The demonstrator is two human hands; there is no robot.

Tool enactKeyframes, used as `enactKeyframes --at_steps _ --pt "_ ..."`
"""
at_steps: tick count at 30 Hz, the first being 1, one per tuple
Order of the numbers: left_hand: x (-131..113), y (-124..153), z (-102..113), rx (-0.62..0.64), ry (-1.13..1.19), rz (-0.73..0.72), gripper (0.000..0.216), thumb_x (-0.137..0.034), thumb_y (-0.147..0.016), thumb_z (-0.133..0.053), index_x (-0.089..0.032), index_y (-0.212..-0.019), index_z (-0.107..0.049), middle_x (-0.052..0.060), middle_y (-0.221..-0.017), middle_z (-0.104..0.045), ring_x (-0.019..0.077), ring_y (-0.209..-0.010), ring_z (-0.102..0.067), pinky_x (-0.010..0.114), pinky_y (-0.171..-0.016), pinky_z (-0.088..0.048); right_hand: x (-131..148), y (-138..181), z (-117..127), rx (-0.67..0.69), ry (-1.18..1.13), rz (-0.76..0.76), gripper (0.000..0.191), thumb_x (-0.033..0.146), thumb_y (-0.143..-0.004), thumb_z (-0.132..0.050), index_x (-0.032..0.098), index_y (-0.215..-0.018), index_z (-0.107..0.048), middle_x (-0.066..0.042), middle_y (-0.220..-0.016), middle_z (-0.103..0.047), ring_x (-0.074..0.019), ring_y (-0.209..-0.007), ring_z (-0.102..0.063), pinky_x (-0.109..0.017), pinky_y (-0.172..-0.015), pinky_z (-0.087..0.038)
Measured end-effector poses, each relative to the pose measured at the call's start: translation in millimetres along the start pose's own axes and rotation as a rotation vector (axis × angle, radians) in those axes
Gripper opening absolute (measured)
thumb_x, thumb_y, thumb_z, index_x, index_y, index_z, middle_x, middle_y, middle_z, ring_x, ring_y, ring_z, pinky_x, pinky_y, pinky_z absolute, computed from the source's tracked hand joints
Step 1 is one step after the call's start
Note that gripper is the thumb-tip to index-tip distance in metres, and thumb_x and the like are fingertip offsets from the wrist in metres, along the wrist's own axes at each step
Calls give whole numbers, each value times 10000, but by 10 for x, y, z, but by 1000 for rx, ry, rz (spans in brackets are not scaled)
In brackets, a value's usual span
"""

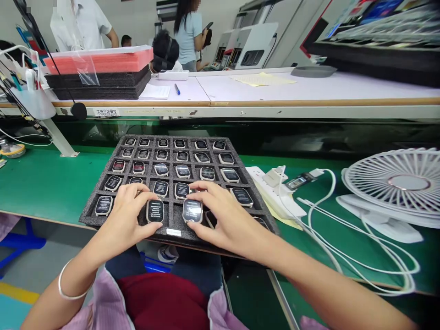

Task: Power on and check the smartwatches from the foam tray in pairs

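Before me a dark grey foam tray (90, 201) holds rows of square smartwatch cases without straps, their screens up and most showing small white text. My left hand (129, 213) pinches one smartwatch (155, 211) by its top and bottom edges, over the tray's near row. In the same way my right hand (220, 213) grips another smartwatch (192, 210), thumb below and fingers above. A small white label (173, 232) lies at the tray's near edge, between the two hands. The right hand partly hides watches in the cells beneath it.
Right of the tray lie a white power strip (275, 192), looped white cables (330, 206) and a white fan (395, 183). A raised shelf (292, 94) behind bears a red-topped foam stack (99, 68) and a blue pen (177, 89). Several people are beyond it.
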State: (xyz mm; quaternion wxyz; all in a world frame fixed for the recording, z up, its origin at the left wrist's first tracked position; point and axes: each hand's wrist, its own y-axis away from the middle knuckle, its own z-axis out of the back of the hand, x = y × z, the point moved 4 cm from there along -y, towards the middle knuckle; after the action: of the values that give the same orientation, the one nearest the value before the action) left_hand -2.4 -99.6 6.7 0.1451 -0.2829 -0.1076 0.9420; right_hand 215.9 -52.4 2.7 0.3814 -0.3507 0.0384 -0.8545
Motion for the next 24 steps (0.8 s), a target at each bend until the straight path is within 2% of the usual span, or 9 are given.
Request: enactKeyframes --at_steps 2,4,6,8,10,12,15,20,24 --pt "59 34 -34 56 -68 11 390 -312 -782 -755 -249 -1154 -657 91 -1235 -575 311 -1198 -467 538 -1065 -393 21 77 -69 6 205 42 345 266 -846 -660 170 -1176 -631 -231 -1406 -541 -420 -1359 -466 -678 -1070 -364" --pt "86 50 -46 75 -110 12 517 -371 -782 -775 -269 -1268 -628 99 -1296 -554 326 -1227 -445 563 -1072 -371 29 131 -88 56 284 58 415 327 -907 -631 155 -1284 -603 -245 -1492 -473 -436 -1425 -385 -705 -1092 -312" --pt "51 44 -27 18 -136 -5 598 -426 -790 -777 -292 -1342 -590 106 -1328 -541 332 -1229 -436 567 -1059 -367 34 188 17 56 295 67 496 400 -963 -573 177 -1403 -531 -223 -1570 -391 -425 -1471 -315 -709 -1123 -256" --pt "-65 4 -27 -76 -139 -53 486 -442 -843 -727 -291 -1294 -627 105 -1276 -566 312 -1179 -458 540 -1029 -382 19 267 244 -50 288 59 458 436 -1011 -479 219 -1412 -523 -185 -1567 -411 -393 -1455 -355 -677 -1136 -257" --pt "-255 -82 -114 -118 -129 -137 291 -416 -915 -643 -275 -1163 -696 95 -1172 -604 281 -1103 -488 494 -980 -402 -34 375 500 -205 318 21 337 420 -1039 -409 232 -1194 -641 -156 -1408 -578 -356 -1322 -518 -595 -1091 -348" --pt "-481 -210 -295 -77 -141 -227 218 -395 -944 -600 -248 -1031 -736 89 -1074 -628 264 -1026 -504 450 -903 -417 -123 490 666 -299 424 -34 361 422 -1044 -402 220 -867 -643 -123 -1049 -709 -302 -1009 -665 -479 -922 -457" --pt "-760 -424 -619 73 -246 -261 295 -437 -918 -627 -168 -891 -745 118 -977 -634 285 -977 -515 423 -817 -419 -269 638 674 -298 705 -84 500 485 -1048 -382 218 -650 -527 -58 -644 -600 -236 -621 -591 -372 -643 -397" --pt "-914 -588 -858 226 -273 -226 448 -545 -851 -677 -109 -946 -721 159 -1007 -630 334 -1041 -531 453 -865 -426 -396 845 442 -184 998 -48 554 484 -1068 -276 176 -749 -609 -106 -701 -600 -273 -634 -588 -369 -598 -312" --pt "-922 -552 -859 253 -65 -271 274 -418 -865 -700 -183 -1001 -663 97 -1056 -666 283 -1034 -571 422 -880 -438 -437 917 397 -146 1002 -6 520 483 -1059 -285 155 -928 -666 -151 -823 -633 -317 -706 -612 -389 -609 -318"
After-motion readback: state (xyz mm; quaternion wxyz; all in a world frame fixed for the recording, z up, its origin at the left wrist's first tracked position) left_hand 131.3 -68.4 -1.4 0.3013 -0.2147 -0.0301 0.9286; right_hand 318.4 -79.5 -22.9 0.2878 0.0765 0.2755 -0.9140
